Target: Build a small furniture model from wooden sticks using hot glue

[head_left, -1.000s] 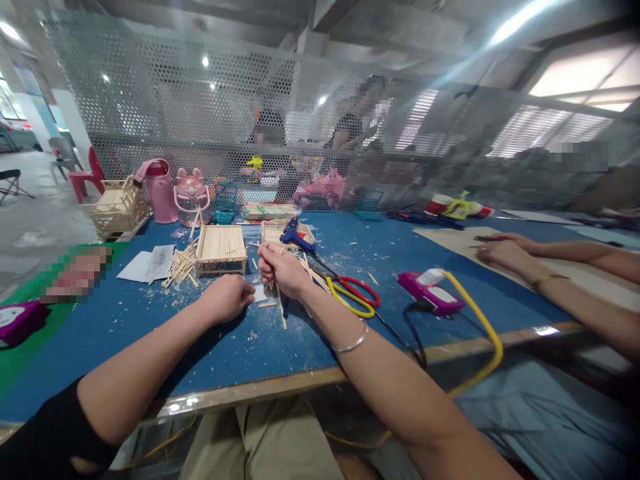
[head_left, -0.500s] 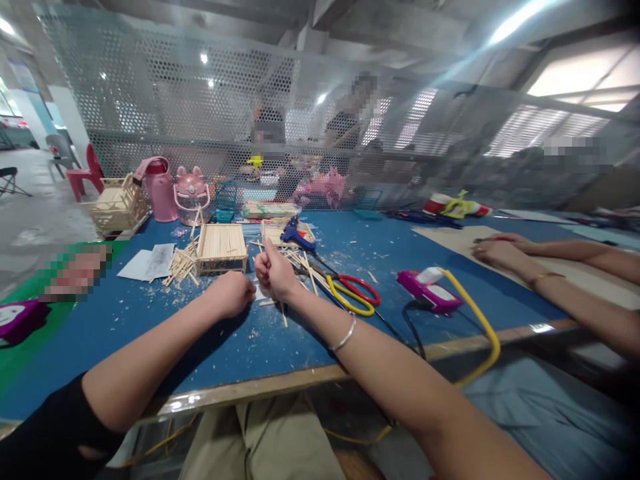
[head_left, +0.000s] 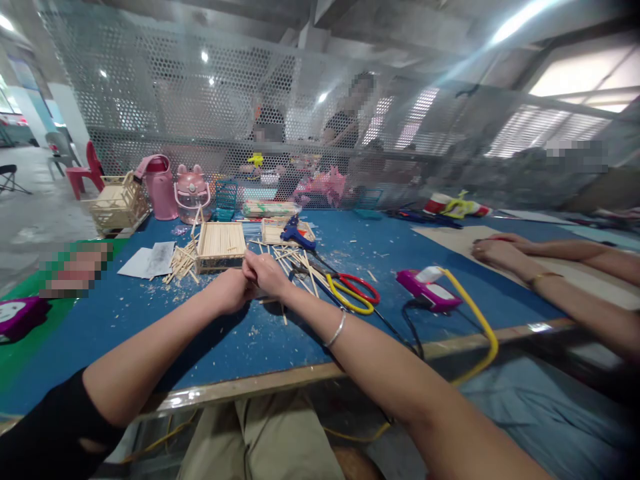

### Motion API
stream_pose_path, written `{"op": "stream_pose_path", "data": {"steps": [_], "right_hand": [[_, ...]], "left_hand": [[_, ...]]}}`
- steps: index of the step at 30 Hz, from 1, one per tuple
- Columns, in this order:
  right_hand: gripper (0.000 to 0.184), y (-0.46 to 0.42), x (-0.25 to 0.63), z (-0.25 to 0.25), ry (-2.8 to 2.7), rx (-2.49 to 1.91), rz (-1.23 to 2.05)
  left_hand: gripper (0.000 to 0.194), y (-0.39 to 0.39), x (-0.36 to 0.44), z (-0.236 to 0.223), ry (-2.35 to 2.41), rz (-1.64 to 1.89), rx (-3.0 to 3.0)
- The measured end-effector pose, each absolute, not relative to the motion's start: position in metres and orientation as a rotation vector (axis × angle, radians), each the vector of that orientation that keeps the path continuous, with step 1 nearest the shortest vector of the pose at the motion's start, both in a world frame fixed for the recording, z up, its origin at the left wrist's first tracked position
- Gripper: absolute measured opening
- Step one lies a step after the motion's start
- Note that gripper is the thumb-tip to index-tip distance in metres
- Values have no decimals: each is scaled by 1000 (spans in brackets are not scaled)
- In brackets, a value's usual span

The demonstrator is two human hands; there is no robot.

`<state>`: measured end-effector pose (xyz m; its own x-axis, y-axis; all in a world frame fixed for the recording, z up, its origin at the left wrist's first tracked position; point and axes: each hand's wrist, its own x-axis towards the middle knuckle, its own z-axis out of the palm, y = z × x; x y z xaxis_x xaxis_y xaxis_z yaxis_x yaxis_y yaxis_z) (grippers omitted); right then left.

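Observation:
My left hand (head_left: 231,291) and my right hand (head_left: 267,273) meet over the blue table, fingers closed against each other. Whatever they pinch between them is hidden. Just behind them stands a small box of wooden sticks (head_left: 223,241), with a heap of loose sticks (head_left: 184,262) at its left side. Past my right hand lies a blue glue gun (head_left: 298,236), resting near a shallow stick tray (head_left: 270,232). Beside my right wrist are scissors with red and yellow handles (head_left: 354,301), among scattered sticks.
White paper sheets (head_left: 146,261) lie left of the stick heap. A pink thermos (head_left: 159,188), a clear pink-lidded jug (head_left: 193,193) and a larger stick model (head_left: 117,205) line the back. A purple power strip (head_left: 435,293) with a yellow cord sits right, near another person's hands (head_left: 500,253).
My right hand has moved left and down, from a raised thumb apart from the left hand to fingers touching it. My left hand has barely moved.

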<state>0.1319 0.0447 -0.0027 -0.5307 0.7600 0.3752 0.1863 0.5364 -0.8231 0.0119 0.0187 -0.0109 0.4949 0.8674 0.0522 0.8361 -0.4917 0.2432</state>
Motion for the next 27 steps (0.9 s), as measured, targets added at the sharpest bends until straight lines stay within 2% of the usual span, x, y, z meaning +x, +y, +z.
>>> {"op": "stream_pose_path", "data": {"steps": [4, 27], "right_hand": [[58, 46, 136, -2, -2108, -658, 1109], [51, 59, 138, -16, -1779, -719, 1293]], "left_hand": [[22, 19, 11, -9, 1499, 245, 2539], [23, 19, 8, -6, 1428, 203, 2545]]}}
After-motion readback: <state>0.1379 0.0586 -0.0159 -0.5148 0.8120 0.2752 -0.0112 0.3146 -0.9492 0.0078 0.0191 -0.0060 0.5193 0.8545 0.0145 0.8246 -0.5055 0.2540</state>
